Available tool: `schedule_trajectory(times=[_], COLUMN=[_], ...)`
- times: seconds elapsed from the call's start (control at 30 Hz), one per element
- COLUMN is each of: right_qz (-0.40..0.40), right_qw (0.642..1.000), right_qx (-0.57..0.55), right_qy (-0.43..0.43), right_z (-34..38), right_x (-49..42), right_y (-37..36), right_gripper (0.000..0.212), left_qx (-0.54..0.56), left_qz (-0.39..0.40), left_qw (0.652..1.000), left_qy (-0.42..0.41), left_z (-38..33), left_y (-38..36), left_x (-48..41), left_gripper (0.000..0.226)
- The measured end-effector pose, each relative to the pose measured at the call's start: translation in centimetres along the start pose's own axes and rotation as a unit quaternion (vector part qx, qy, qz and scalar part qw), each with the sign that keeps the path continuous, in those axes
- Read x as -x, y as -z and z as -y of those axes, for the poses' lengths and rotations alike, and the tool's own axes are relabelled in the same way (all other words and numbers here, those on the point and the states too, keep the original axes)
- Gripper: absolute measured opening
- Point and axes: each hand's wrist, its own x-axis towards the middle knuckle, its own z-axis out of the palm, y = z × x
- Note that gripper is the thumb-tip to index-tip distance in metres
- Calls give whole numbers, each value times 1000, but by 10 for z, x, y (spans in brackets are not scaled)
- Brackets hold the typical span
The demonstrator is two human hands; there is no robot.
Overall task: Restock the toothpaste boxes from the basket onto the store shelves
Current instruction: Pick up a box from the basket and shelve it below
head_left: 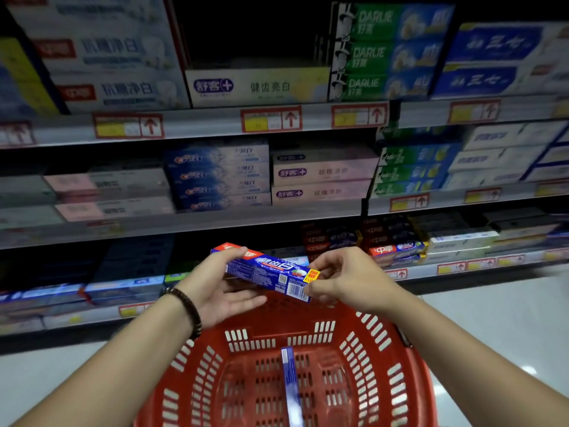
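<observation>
Box held above basket

Head view: a blue toothpaste box [268, 274] hangs slightly tilted over the far rim of the red basket [289, 318], in front of the lower shelves [200, 121]. The left hand [221, 291] cradles its red end, thumb on top and fingers beneath; a beaded bracelet [187, 306] circles that wrist. The right hand [348, 278] pinches the barcode end between thumb and fingertips. A second box [291, 386] lies lengthwise in the basket's bottom, apart from both hands. The shelves are stocked and blurred, with red-framed price tags [271, 119] along their edges.
</observation>
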Motion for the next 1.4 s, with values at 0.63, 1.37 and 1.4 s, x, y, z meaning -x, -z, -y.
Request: schedule_trajectory(times=[0.63,1.37,1.4], right_qz=[-75,-219,-224], right_qw=[983,948,946], right_qx=[-152,-225,-224], right_qy=[-63,-61,-59], right_z=[-17,-35,-35], right_x=[-3,-17,-17], right_y=[29,41,42], right_gripper=[40,15,14], left_qx=[1,50,49], left_qz=[-72,-35,-36], left_qw=[997,988,987], left_qy=[-41,-143,-149], left_z=[-2,13,14], left_y=[1,-24,-26], left_x=[-12,-38,-38], left_gripper=[15,24,22])
